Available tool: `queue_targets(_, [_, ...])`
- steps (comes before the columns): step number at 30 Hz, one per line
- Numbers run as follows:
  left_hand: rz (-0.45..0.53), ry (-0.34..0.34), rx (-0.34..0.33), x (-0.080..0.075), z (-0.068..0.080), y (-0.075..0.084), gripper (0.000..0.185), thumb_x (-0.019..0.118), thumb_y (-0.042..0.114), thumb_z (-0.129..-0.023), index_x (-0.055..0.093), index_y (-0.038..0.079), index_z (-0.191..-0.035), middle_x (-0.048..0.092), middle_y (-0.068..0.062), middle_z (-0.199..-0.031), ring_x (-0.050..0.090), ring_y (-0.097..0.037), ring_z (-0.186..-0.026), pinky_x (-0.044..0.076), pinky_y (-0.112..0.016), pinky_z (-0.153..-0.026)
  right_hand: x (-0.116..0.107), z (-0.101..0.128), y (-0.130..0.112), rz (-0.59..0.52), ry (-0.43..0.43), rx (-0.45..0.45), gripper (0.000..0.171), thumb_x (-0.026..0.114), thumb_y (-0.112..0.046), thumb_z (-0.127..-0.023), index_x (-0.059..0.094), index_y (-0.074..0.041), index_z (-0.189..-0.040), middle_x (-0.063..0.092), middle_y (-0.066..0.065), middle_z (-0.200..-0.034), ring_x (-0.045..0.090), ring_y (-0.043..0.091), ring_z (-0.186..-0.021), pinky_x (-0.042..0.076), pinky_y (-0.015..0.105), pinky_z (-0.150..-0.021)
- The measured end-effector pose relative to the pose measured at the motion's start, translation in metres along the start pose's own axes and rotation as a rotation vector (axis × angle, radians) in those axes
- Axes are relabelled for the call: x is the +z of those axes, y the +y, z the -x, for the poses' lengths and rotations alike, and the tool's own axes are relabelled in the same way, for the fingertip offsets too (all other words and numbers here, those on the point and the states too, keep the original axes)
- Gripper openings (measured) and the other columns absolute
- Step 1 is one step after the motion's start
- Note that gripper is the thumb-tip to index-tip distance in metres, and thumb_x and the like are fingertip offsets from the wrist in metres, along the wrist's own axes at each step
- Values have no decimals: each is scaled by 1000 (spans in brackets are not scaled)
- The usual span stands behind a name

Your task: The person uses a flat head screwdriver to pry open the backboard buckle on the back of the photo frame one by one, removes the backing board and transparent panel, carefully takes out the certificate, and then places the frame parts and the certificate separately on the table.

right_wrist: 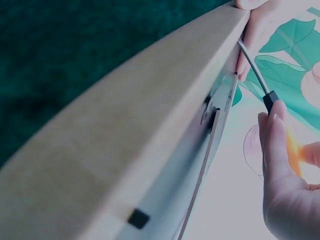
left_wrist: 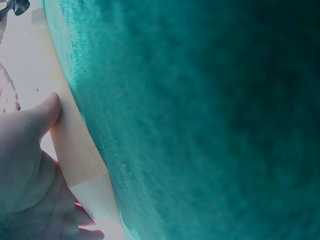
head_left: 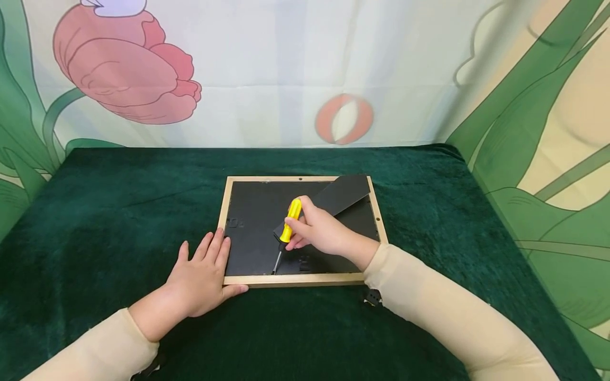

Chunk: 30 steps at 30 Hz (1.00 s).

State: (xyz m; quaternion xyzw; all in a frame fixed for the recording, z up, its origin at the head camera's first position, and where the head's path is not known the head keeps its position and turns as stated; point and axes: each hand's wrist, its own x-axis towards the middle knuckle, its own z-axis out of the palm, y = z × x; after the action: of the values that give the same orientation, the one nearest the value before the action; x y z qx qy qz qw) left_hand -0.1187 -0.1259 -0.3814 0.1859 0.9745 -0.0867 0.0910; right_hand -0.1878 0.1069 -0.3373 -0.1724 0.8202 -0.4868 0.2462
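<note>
Head view has a light wooden picture frame (head_left: 301, 279) lying face-down near the middle of a bench covered in dark green velvet cloth (head_left: 119, 211), black backing board (head_left: 257, 227) facing up. The frame's long black fold-out stand (head_left: 340, 194) angles off toward the far right corner. Right hand (head_left: 319, 230) is curled around a yellow-handled screwdriver (head_left: 287, 226), pinching it near the black collar, with the thin metal shaft slanting down and the tip sitting right at the near inner edge of the frame, roughly mid-length. Left hand (head_left: 202, 272) is lying flat with fingers straight, not gripping anything, pressed on the cloth against the frame's near left corner, thumb hooked along the front edge. From the left wrist camera you get the thumb (left_wrist: 42, 117) resting on the pale wood rail (left_wrist: 75, 150) next to the green fabric. Right wrist camera looks along the frame's edge (right_wrist: 125, 130) and shows the shaft (right_wrist: 252, 67) running in over that edge, fingers (right_wrist: 272, 145) beside the collar. Both arms wear beige sleeves (head_left: 452, 312), and a flower-print backdrop (head_left: 124, 69) hangs behind the bench.
</note>
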Motion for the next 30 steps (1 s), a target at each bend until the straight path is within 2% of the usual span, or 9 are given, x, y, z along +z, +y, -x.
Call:
queue_targets(7, [6,17,0,-2,1,1,99,28,75,-67,24,0,-132,12,-18,-138,14,-35,-123,11,-61,-89,1,-10,3,-52,-9,59,41,53,-14,-84,27,-3,-114,57,13,-82,61,18,-65,49,27,-61])
queue_targets(9, [7,13,0,-2,1,1,99,29,75,-67,23,0,-132,12,-18,-138,14,-35,-123,11,-61,-89,3,-8,2,-24,-4,32,40,53,-15,-84,27,-4,-113,57,12,-82,61,17,-64,49,26,-61])
queue_targets(14, [11,8,3,-2,1,0,100,29,75,-67,23,0,-132,12,-18,-138,14,-36,-123,10,-62,-89,15,7,-11,222,23,-176,38,54,-17,-83,28,-10,-110,55,4,-79,60,11,-63,47,19,-60])
queue_targets(19, [15,2,5,-3,0,0,100,28,75,-67,23,0,-133,11,-18,-138,13,-36,-123,10,-62,-89,27,22,-20,491,94,-362,38,53,-18,-83,29,-9,-111,54,-1,-74,55,1,-61,43,12,-55])
queue_targets(27, [20,4,11,-3,1,0,99,30,74,-68,23,-1,-132,11,-18,-138,14,-35,-123,10,-62,-89,40,38,-20,712,182,-534,34,53,-18,-83,32,-8,-108,46,-6,-59,40,-1,-42,33,10,-39])
queue_targets(30, [18,16,17,-2,1,0,99,30,74,-68,24,-1,-132,12,-18,-138,15,-35,-123,10,-62,-89,43,42,-21,783,199,-592,32,51,-19,-83,34,-6,-107,44,-6,-58,37,-1,-41,30,8,-39])
